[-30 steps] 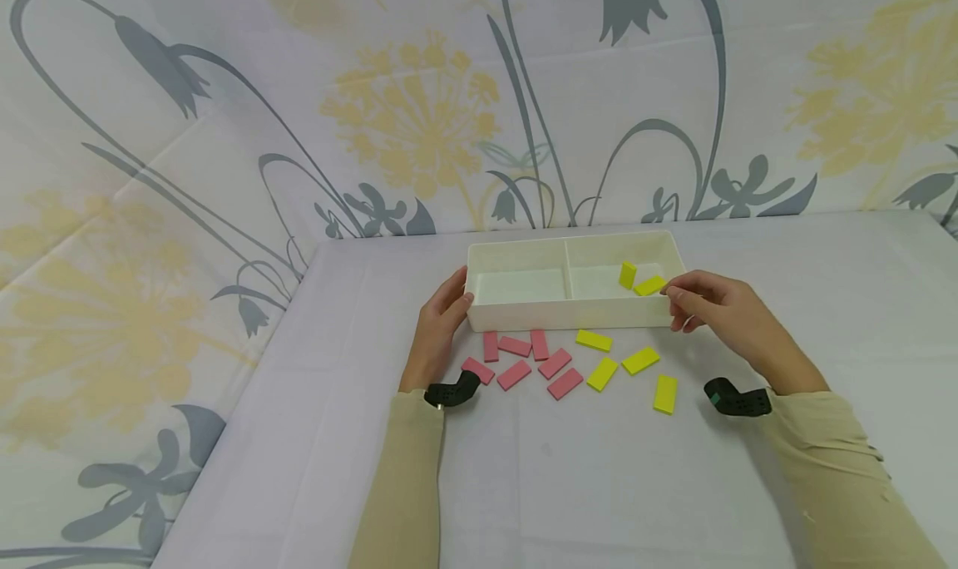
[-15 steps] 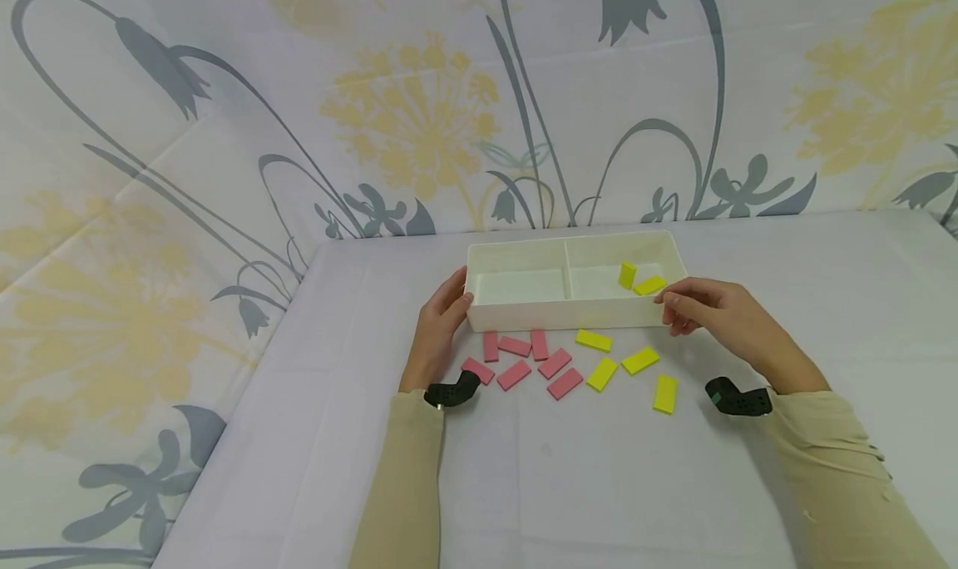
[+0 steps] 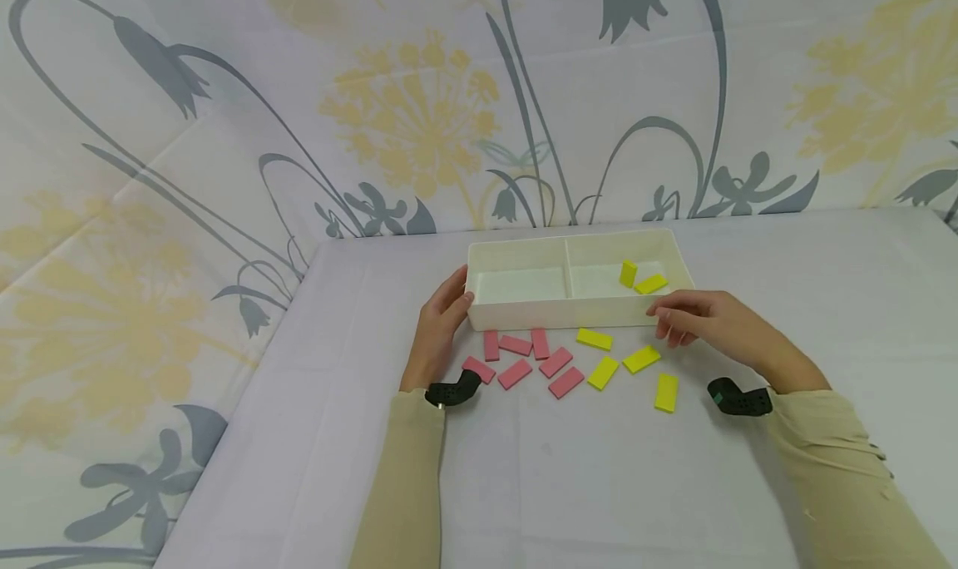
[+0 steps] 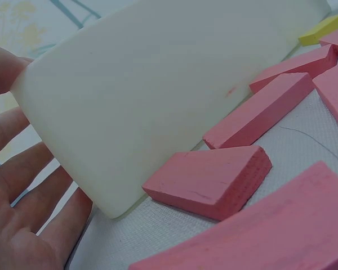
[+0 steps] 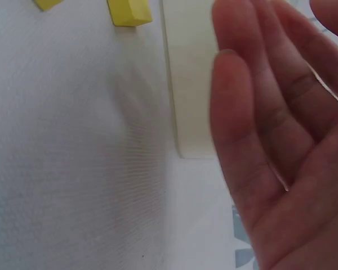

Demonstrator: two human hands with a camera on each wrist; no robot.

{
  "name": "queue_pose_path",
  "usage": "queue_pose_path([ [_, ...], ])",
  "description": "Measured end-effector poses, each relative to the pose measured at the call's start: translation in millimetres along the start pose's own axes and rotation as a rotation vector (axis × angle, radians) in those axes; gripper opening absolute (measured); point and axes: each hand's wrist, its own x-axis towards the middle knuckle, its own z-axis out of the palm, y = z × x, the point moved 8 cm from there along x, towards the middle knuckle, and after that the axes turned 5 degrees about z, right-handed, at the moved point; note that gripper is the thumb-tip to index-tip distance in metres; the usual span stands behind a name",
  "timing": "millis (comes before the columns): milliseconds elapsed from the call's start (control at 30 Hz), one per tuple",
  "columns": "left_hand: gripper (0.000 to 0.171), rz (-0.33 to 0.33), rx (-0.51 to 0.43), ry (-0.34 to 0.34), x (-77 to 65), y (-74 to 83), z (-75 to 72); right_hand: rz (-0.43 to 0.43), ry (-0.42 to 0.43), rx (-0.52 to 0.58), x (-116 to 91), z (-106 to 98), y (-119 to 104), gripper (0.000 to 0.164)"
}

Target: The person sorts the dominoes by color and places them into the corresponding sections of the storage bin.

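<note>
A long white two-compartment box (image 3: 554,313) stands at the back of the table in the head view. My left hand (image 3: 440,324) holds its left end, thumb at the front corner and fingers along the end wall; the left wrist view shows the thumb (image 4: 5,70) at the top corner. My right hand (image 3: 703,324) hovers by the front right corner with fingers loosely bent, and nothing shows in it in the right wrist view. Two yellow blocks (image 3: 651,284) sit in the right compartment. Several pink blocks (image 3: 514,374) and several yellow blocks (image 3: 603,373) lie before the box.
A white cloth (image 3: 569,486) covers the table. Behind and to the left hangs a flower-patterned cloth (image 3: 247,53). Black wrist cameras (image 3: 737,398) sit at both cuffs.
My right hand has moved a little left and toward me, from the box's right corner to its front wall. The left hand, box and blocks have stayed put.
</note>
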Motion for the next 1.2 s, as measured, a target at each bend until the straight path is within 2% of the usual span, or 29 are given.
queue_pose_path([
  [133, 0.049, -0.008, 0.019, 0.012, 2.1, -8.0, -2.1, 0.027, -0.067, -0.016, 2, 8, 5, 0.033],
  [333, 0.048, -0.008, 0.028, 0.018, 1.9, -10.6, -2.8, 0.082, -0.127, -0.068, 2, 16, 12, 0.035],
  [567, 0.048, -0.002, 0.017, 0.016, 2.5, -10.2, -2.6, 0.077, -0.153, -0.122, 1, 18, 11, 0.041],
  [800, 0.046, -0.004, 0.012, 0.016, 2.8, -10.5, -2.8, 0.041, -0.149, -0.237, 4, 24, 13, 0.04],
  [1200, 0.051, -0.006, 0.009, 0.017, 2.6, -10.7, -2.7, 0.048, -0.161, -0.293, 2, 31, 7, 0.037],
])
